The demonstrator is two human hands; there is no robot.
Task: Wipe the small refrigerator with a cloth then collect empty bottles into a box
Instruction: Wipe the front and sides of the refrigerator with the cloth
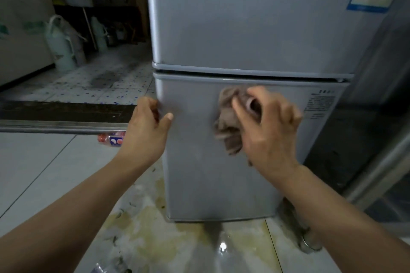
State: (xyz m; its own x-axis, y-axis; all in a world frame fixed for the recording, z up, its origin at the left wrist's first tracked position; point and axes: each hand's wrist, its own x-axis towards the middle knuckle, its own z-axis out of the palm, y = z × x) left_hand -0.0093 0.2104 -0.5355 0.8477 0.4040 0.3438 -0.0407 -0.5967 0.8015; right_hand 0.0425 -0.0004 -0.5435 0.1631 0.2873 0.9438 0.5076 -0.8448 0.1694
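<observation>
1. A pale green jug [61,50] stands on speckled flooring [106,81] in a dim back room, with a second jug [99,35] behind it.
2. A metal threshold track [62,127] separates that room from glossy pale tiles [44,172].
3. Yellowish stains [142,217] mark the tiles.

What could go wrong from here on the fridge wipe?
1. The left hand grips the edge of the lower door; a pull might swing it open mid-wipe.
2. The cloth is bunched under the right hand, so strokes may miss patches.
3. The floor in front looks wet and stained, a possible slip.
</observation>
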